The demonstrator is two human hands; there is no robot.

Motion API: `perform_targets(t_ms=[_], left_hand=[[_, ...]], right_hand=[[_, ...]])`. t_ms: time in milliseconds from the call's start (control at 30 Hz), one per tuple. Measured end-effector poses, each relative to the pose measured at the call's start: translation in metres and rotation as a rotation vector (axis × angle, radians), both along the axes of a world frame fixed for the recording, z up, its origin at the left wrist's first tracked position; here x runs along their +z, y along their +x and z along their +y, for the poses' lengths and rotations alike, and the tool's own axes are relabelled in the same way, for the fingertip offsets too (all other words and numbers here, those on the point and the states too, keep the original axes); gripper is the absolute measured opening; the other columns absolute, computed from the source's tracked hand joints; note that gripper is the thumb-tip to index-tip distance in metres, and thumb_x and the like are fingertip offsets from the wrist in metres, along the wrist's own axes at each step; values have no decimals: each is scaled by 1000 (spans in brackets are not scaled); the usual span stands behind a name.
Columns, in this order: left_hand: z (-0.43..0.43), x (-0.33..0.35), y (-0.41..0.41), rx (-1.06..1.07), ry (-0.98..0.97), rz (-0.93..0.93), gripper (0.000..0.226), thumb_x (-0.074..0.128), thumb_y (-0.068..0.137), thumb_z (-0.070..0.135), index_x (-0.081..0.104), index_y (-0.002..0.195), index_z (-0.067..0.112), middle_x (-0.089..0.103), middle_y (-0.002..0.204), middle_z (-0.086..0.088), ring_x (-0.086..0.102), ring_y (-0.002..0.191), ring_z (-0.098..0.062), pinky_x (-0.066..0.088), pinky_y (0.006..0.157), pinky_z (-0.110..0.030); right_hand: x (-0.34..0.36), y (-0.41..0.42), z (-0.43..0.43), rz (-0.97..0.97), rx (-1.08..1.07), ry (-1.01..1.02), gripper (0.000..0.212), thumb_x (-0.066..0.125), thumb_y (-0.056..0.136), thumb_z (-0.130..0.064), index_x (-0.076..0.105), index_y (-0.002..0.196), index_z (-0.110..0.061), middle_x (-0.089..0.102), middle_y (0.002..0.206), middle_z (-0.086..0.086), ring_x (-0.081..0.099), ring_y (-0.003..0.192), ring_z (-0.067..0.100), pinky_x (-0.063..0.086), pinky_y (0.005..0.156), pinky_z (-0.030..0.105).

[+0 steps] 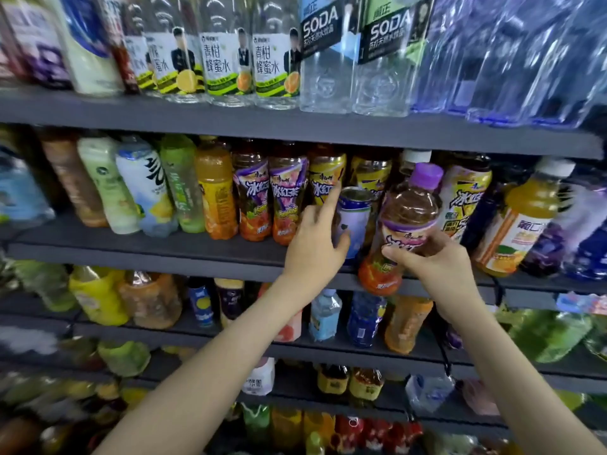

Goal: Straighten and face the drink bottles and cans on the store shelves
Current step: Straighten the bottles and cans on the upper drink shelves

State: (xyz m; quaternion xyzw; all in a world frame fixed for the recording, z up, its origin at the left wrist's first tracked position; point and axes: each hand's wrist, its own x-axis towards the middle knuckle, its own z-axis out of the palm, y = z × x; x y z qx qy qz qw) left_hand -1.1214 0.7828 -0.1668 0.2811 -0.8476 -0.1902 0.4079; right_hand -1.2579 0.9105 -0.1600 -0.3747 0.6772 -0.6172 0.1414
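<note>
1. Middle shelf (147,251), left part: two purple-label tea bottles (254,195), upright, labels forward. They probably serve as the pattern for matching stock.
2. Left hand (313,247): thumb against the blue can, forefinger straight and pointing up toward a yellow-label bottle (325,178). The other fingers are hidden, so the grip on the can cannot be told.
3. Blue can (353,221): upright near the shelf's front edge, among tea bottles, seemingly out of place. Best steadied or slid aside to open a slot.
4. Purple-cap bottle (409,211): off the shelf, in front of its edge, tilted. It should be stood upright, turned label-forward and lined up with the front row.
5. Right hand (438,261): grip closed round the bottle's middle, fingers across the label.
</note>
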Motion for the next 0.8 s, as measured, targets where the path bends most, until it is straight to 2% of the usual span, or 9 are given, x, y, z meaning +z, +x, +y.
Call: perform_targets(t_ms=[100, 233, 333, 433, 500, 567, 633, 700, 800], left_hand=[[-2, 1, 22, 152, 40, 116, 62, 55, 92, 26, 26, 147, 26, 46, 122, -5, 56, 92, -21, 49, 73, -34], [-30, -4, 64, 442, 123, 241, 60, 58, 91, 27, 31, 142, 12, 41, 134, -7, 46, 116, -18, 35, 84, -20], [-64, -9, 92, 569, 170, 254, 60, 60, 90, 26, 33, 138, 4, 42, 132, -14, 42, 122, -27, 34, 93, -28], [-98, -8, 106, 597, 241, 203, 59, 61, 91, 26, 34, 137, 1, 46, 131, -17, 45, 122, -30, 37, 95, -32], [-118, -6, 105, 568, 306, 189, 57, 62, 90, 25, 37, 136, 3, 55, 125, -16, 53, 115, -30, 42, 88, -31], [-134, -10, 99, 504, 327, 208, 59, 67, 86, 24, 40, 135, 5, 59, 120, -15, 56, 110, -30, 46, 86, -33], [-147, -13, 91, 504, 349, 219, 64, 71, 82, 27, 40, 134, 4, 56, 124, -15, 53, 116, -31, 46, 93, -40], [-155, -15, 87, 552, 328, 180, 67, 72, 81, 30, 40, 131, -1, 51, 127, -18, 48, 120, -32, 42, 99, -40], [-158, -15, 94, 523, 263, 131, 69, 71, 79, 36, 42, 127, -4, 47, 126, -20, 44, 120, -35, 39, 100, -41]], right_hand=[[1, 11, 9, 17, 83, 5, 37, 85, 64, -20, 67, 97, -26, 73, 90, -11, 68, 86, 4, 54, 79, 31], [-6, 36, 6, 5, 144, -20, 39, 85, 65, -18, 68, 100, -23, 73, 89, -15, 65, 86, -2, 51, 75, 23], [-15, 62, -9, -27, 170, -49, 40, 84, 65, -14, 68, 100, -22, 73, 87, -16, 66, 83, -2, 52, 69, 16], [-16, 91, -32, -40, 183, -76, 38, 84, 65, -14, 68, 98, -22, 73, 87, -15, 67, 85, 0, 53, 70, 17], [-13, 111, -50, -64, 167, -93, 39, 85, 65, -15, 67, 98, -23, 73, 92, -13, 67, 90, 2, 53, 77, 24], [-12, 127, -66, -63, 139, -107, 39, 85, 65, -16, 67, 98, -25, 72, 93, -15, 65, 89, -2, 51, 78, 23], [-12, 139, -78, -53, 91, -116, 40, 85, 65, -19, 67, 100, -24, 72, 93, -15, 65, 91, -2, 51, 81, 25], [-15, 149, -87, -58, 44, -133, 44, 85, 65, -22, 68, 105, -20, 72, 96, -13, 65, 95, 2, 52, 85, 28], [-18, 158, -93, -96, -21, -153, 42, 84, 67, -20, 68, 106, -18, 73, 94, -12, 66, 91, 2, 53, 80, 23]])
